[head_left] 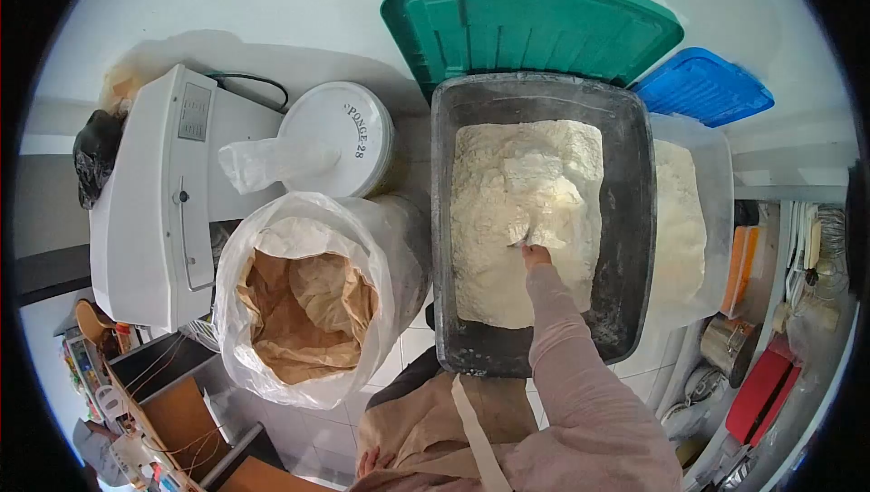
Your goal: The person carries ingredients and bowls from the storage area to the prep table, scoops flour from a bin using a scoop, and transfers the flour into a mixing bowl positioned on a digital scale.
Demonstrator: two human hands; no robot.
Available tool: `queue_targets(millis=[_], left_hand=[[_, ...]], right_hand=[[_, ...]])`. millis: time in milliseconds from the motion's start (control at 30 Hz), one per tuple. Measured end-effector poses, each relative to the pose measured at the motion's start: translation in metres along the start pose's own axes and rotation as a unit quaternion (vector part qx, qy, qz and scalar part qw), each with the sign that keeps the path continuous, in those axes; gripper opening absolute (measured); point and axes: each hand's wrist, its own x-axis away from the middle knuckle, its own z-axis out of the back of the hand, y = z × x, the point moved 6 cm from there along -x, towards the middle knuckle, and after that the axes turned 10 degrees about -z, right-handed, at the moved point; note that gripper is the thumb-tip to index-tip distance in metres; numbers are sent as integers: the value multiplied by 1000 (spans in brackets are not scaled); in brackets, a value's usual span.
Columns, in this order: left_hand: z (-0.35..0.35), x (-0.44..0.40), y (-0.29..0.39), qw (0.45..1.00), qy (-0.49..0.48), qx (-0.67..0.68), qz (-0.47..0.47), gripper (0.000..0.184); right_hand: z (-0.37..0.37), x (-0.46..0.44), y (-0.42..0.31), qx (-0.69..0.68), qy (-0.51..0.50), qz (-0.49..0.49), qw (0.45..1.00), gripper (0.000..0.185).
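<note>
- Tub (625, 211), dk. gray, rect., rim dusty: 1 pc., w/ bare strip along its R edge.
- Powder (507, 179), pale cream, heaped: inside tub, nearer L edge than R.
- R hand (536, 256): over powder, approx. midway betw. tub's L & R edges, a bit nearer the near edge; grip closed on small tool (520, 239), mostly hidden, type can't tell.
- L hand (370, 462): low, outside tub, beyond its near L corner, by apron (489, 401); grip state can't tell, partly cut off from view.
- Lid (544, 25), green: upright-ish vs. wall, behind tub's far edge.
- Lid, blue (702, 86): off tub's far R corner.
- Bin (716, 220), translucent, w/ similar powder: beside tub's R edge.
- Sack (308, 311), brown paper in clear plastic, mouth open: off tub's L edge.
- Bucket (362, 120), white, mkd. "SPONGE-28": behind sack.
</note>
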Motion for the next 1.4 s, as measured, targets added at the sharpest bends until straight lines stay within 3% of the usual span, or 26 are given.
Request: queue_targets(millis=[133, 333, 567, 667, 767, 800, 900, 1000, 1133, 1333, 1400], left_hand=[[0, 6, 7, 1000, 0, -3, -2, 43], [1, 16, 20, 1000, 7, -10, -22, 43], [-14, 26, 28, 995, -28, -43, -90, 43], [-8, 35, 39, 983, 128, -55, -122, 47], [1, 32, 46, 992, 50, -63, -95, 46], [36, 46, 86, 989, 135, -12, -64, 42], [50, 73, 91, 967, 246, -12, -71, 38], [51, 101, 88, 945, 323, 55, 2, 38], [32, 124, 77, 942, 312, 99, 74, 38], [8, 135, 76, 966, 234, 56, 97, 48], [12, 134, 80, 962, 250, 69, 89, 49]], right_hand=[[-4, 25, 24, -176, -75, -8, 981, 44], [66, 96, 6, -270, -138, -29, 952, 42], [168, 171, 20, -242, -51, 27, 968, 42], [214, 211, 17, -185, 26, 76, 979, 45], [230, 225, 34, -220, 50, 67, 972, 45], [240, 238, 29, -238, 26, 62, 969, 45], [272, 274, 15, -290, -31, 69, 954, 42], [294, 299, 7, -337, -80, 93, 934, 37], [339, 346, -10, -324, -128, 87, 933, 39], [385, 397, -37, -299, -150, 132, 933, 37], [396, 413, -42, -294, -159, 125, 934, 36]])
